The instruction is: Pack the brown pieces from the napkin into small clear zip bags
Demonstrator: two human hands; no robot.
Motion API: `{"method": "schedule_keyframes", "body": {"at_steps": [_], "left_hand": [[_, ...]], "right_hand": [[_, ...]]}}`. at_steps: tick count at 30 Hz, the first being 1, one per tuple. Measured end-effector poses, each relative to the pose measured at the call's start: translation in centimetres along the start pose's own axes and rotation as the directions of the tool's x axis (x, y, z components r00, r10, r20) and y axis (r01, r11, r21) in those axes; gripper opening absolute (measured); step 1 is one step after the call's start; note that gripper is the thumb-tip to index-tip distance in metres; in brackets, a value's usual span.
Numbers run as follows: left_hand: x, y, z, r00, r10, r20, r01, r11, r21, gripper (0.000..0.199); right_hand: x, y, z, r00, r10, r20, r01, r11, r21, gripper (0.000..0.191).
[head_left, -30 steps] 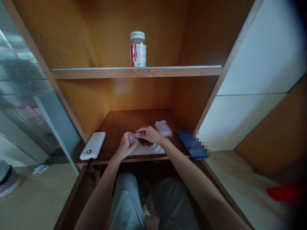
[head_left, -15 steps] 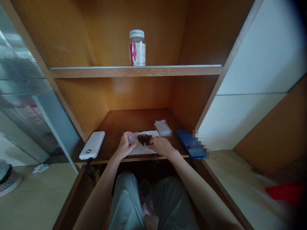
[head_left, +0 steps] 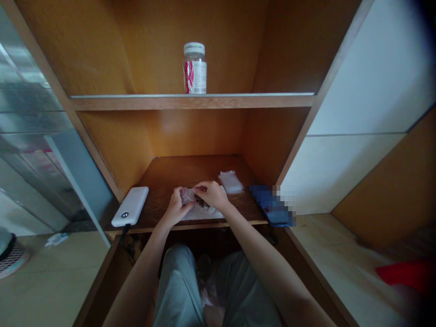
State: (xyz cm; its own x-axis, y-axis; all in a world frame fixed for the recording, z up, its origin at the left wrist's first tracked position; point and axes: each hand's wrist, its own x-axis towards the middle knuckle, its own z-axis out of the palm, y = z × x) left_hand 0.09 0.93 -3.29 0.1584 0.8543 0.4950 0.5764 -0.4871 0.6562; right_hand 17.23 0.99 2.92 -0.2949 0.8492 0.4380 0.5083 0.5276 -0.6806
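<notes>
My left hand grips a small clear plastic bag by its left side, thumb toward me. My right hand has its fingertips pinched together at the bag's right edge; what they hold is too small and covered to name. Under the right hand lies a pile of small dark brown dried pieces, partly hidden. The pile rests on a white sheet close to the front edge of the wooden shelf. Behind the right hand is a stack of clear zip bags.
A white power bank with a black cable lies at the left. To the right is a dark blue phone, partly blurred out. A white-capped bottle stands on the upper shelf. My knees are below the front edge.
My right hand has moved left from the brown pile to the plastic bag, fingers pinched. My left hand stays in place with the bag.
</notes>
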Motion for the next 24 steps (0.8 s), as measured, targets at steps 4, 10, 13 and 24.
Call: {"method": "schedule_keyframes", "body": {"at_steps": [4,10,13,24], "left_hand": [[0.0,0.4,-0.2,1.0,-0.012,0.008,0.012,1.0,-0.017,0.043],[0.0,1.0,-0.4,0.998,-0.061,-0.013,0.058,0.983,-0.175,0.042],[0.0,1.3,-0.6,0.996,-0.088,-0.024,0.08,0.967,-0.243,0.051],[0.2,2.1,-1.8,0.938,-0.294,0.185,0.347,0.791,-0.503,0.035]], "right_hand": [[1.3,0.5,1.2,0.985,-0.086,0.149,0.061,0.984,0.166,0.023],[0.6,1.1,1.5,0.982,-0.117,0.151,0.073,0.96,0.27,0.028],[0.4,1.3,1.4,0.967,-0.12,0.225,0.044,0.947,0.317,0.027],[0.9,1.8,1.9,0.992,0.123,0.026,-0.119,0.857,0.502,0.019]]}}
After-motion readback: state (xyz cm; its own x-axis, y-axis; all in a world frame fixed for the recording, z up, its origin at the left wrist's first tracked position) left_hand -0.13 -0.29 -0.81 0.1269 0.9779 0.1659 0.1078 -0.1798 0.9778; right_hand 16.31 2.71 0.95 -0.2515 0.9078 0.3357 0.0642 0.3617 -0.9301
